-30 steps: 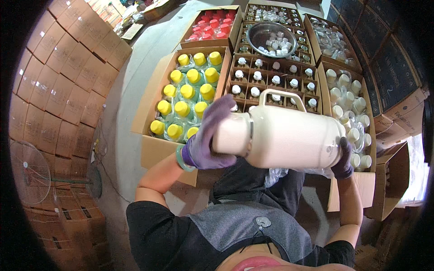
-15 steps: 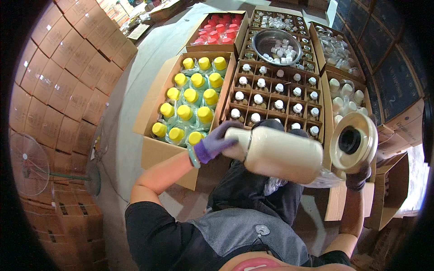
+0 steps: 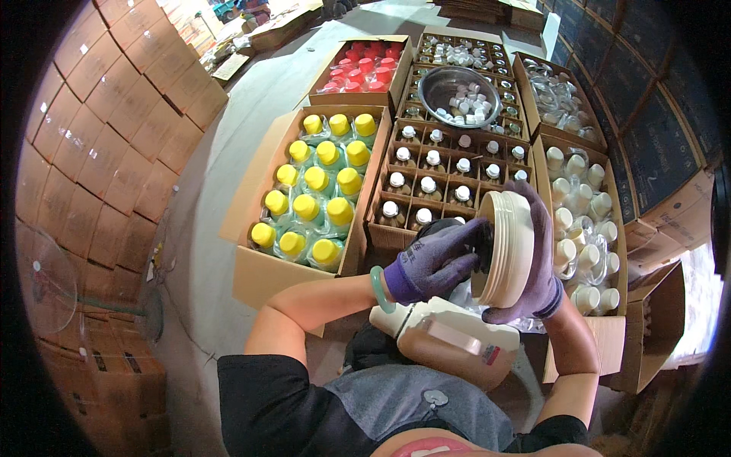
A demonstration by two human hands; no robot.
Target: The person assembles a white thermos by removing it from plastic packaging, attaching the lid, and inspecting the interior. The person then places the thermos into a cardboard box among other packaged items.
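A wide, round, cream ribbed lid-like piece (image 3: 512,255) stands on edge in front of me. My right hand (image 3: 539,263) is closed around its far side, thumb below and fingers over the top. From the left, my left hand (image 3: 442,265) reaches into its face, fingers bent around the black middle part (image 3: 484,242), which they partly hide. Both hands wear purple-grey gloves. A large cream jug (image 3: 438,346) with a moulded handle lies across my lap, held by neither hand.
Yellow-capped bottles (image 3: 316,179) fill an open carton at left, red-capped ones (image 3: 365,65) behind it. A divided carton of white-capped bottles (image 3: 428,185) is ahead, with a metal bowl (image 3: 430,80) of white caps beyond. Cream bottles (image 3: 582,198) stand right; stacked cartons (image 3: 114,114) line the left.
My left hand has let go of the jug, now lower on my lap, and moved to the round piece. My right hand has brought that piece inward and turned it on edge.
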